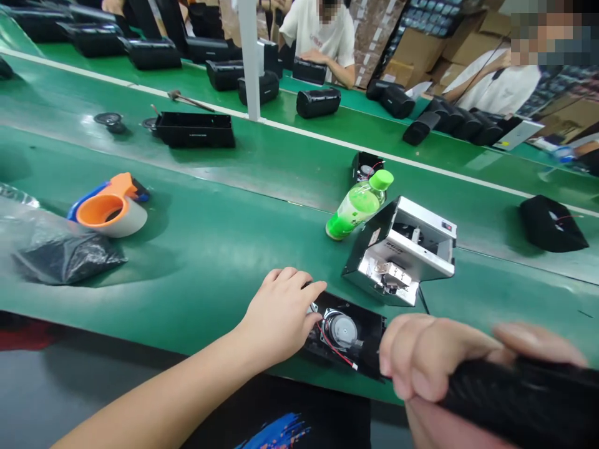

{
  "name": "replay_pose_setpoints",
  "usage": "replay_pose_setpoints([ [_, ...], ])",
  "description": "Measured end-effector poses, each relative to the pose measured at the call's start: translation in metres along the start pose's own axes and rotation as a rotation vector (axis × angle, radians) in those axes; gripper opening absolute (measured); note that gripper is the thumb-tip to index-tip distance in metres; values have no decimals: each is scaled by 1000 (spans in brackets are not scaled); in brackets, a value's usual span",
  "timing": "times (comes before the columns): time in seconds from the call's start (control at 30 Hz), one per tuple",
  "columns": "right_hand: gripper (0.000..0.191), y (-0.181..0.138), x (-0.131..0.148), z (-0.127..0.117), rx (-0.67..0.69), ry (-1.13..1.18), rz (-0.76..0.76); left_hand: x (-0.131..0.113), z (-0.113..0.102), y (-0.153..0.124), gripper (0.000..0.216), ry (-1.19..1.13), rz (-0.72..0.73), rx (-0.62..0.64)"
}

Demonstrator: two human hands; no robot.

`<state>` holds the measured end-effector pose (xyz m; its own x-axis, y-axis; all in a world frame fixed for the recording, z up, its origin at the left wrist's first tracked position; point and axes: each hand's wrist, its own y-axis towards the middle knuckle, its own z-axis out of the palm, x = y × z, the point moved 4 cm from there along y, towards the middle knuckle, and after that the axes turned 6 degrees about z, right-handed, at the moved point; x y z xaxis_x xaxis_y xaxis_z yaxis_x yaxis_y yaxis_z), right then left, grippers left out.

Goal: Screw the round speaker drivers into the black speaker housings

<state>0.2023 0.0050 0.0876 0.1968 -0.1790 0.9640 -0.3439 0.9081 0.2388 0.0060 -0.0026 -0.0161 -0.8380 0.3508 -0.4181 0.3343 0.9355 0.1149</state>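
My left hand [282, 312] grips the left end of a black speaker housing [374, 321], thumb inside and fingers over the far edge. Inside the housing sits a round speaker driver [343, 328] with a red and black wire ending in a white plug. My right hand [430, 355] is wrapped round a thick black electric screwdriver [524, 396], blurred in the foreground. Its front end points left into the housing beside the driver; I cannot tell whether the tip touches a screw. Just beyond the housing stands a silver and black screw feeder [423, 249].
A green-capped bottle [358, 206] leans by the feeder. To the left are an orange tape dispenser [112, 209] and a plastic bag [65, 252]. Black housings [196, 130] lie across the green bench, a white post [250, 62] rises from it, and people [322, 37] sit opposite.
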Motion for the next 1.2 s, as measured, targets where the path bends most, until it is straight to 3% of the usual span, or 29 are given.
replay_pose_setpoints([
  [0.13, 36, -4, -23, 25, 52, 58, -83, 0, 0, 3, 44, 4, -12, 17],
  [0.2, 45, -6, -35, 26, 35, 57, -122, -1, -1, 2, 44, 8, -12, 22],
  [0.43, 46, -8, -52, 15, -33, 79, -76, -2, -1, 1, 44, 15, -1, 4],
  [0.53, 36, -6, -55, 17, -21, 59, -86, -2, 0, 1, 45, 11, 0, 4],
  [0.7, 41, -4, -59, 20, 0, 65, -62, -2, -1, 2, 45, 8, -6, 9],
  [0.87, 26, -14, -61, 22, 2, 95, -108, -4, -2, -2, 45, 21, -3, 5],
  [1.03, 19, -30, -68, 22, 182, -73, -61, -5, 0, -6, 48, 27, 19, -4],
  [1.2, 22, -37, -75, 18, 180, -131, -42, 5, -12, -13, 67, -106, 126, 56],
])
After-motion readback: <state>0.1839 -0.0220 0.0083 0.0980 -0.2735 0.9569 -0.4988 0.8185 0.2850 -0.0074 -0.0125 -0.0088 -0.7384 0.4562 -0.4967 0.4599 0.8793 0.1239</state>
